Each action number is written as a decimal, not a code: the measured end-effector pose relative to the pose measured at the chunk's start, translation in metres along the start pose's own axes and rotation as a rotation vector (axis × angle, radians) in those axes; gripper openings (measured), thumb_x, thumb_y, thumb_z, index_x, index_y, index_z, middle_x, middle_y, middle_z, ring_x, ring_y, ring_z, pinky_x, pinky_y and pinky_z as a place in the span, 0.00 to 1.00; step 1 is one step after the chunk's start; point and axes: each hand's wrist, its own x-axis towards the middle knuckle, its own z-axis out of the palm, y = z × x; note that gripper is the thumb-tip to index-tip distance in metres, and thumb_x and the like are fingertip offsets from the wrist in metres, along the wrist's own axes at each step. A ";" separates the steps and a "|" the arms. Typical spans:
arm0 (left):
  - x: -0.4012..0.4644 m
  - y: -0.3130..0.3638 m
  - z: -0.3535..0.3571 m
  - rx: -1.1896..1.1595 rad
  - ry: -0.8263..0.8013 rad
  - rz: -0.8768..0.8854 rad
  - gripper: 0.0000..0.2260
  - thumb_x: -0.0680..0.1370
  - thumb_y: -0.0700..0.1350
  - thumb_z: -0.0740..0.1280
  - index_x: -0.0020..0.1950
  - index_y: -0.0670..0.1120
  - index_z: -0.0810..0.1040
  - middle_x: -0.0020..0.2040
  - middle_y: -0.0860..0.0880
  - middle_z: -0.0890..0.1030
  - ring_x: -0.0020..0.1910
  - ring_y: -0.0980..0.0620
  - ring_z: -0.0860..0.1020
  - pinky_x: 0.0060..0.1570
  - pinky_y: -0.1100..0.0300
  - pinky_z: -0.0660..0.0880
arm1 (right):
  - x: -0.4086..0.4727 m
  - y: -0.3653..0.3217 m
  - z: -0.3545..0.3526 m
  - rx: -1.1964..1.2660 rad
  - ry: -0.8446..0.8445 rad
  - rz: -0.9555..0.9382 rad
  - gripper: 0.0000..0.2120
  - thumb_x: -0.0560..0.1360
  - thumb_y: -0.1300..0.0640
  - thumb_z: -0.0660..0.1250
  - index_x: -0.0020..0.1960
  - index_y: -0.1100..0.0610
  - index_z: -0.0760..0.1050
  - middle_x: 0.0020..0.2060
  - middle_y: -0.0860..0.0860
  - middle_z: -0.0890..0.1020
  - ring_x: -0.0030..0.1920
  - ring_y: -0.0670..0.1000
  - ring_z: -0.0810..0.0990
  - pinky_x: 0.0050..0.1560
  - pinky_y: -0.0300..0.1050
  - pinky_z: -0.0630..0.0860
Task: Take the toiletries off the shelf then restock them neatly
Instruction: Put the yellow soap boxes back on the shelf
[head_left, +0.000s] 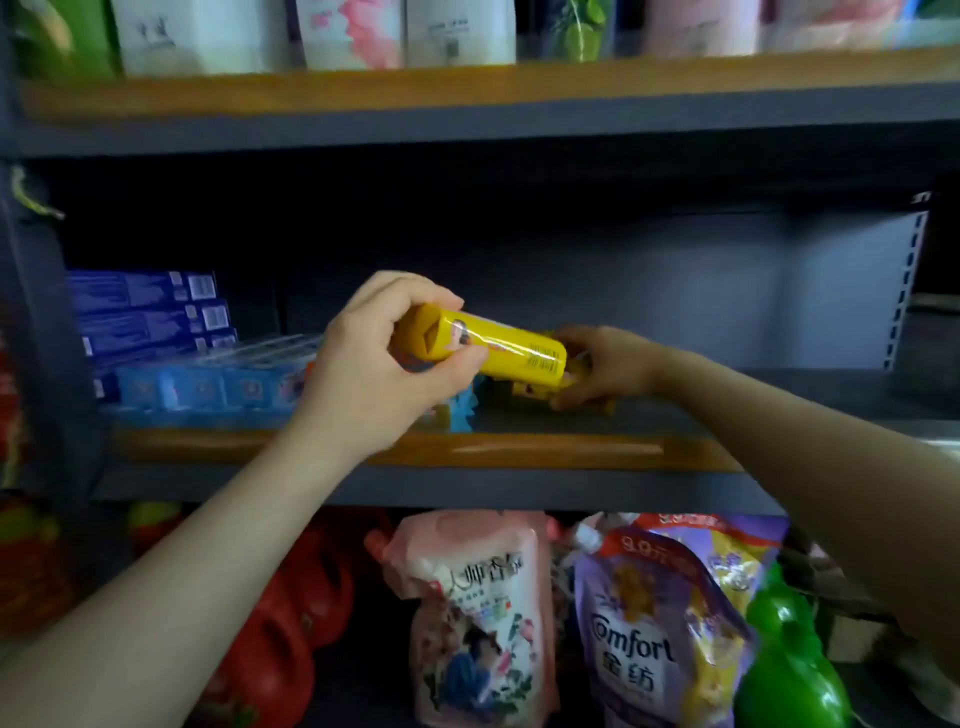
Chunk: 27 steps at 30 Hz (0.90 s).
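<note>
Our left hand (374, 364) grips a yellow box (483, 345) by its near end, long axis pointing right toward our right hand (605, 366), which closes on more yellow boxes (535, 389) lying on the shelf (519, 452).

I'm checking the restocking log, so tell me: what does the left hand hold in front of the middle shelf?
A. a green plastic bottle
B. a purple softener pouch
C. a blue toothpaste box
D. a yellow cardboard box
D: the left hand curls round the near end of the long yellow cardboard box, lifted above the middle shelf.
</note>
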 end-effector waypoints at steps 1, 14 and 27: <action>0.001 -0.007 -0.001 0.002 0.003 0.004 0.12 0.67 0.56 0.68 0.49 0.59 0.73 0.50 0.58 0.73 0.48 0.59 0.74 0.48 0.69 0.70 | 0.009 0.002 0.006 0.000 -0.024 0.004 0.34 0.61 0.47 0.78 0.63 0.48 0.70 0.58 0.50 0.76 0.58 0.53 0.75 0.60 0.50 0.73; 0.029 -0.025 0.045 -0.026 -0.135 0.010 0.16 0.67 0.59 0.66 0.52 0.56 0.71 0.53 0.58 0.71 0.53 0.60 0.72 0.49 0.74 0.68 | -0.039 -0.046 -0.028 0.580 -0.110 -0.266 0.25 0.68 0.51 0.72 0.63 0.45 0.68 0.62 0.47 0.75 0.60 0.46 0.76 0.55 0.40 0.76; 0.016 -0.046 0.032 0.623 -0.463 -0.044 0.23 0.75 0.59 0.61 0.67 0.52 0.69 0.65 0.53 0.72 0.62 0.52 0.72 0.57 0.56 0.72 | 0.006 -0.014 -0.001 -0.217 0.019 0.091 0.36 0.68 0.43 0.72 0.70 0.52 0.61 0.64 0.55 0.71 0.60 0.56 0.72 0.57 0.48 0.71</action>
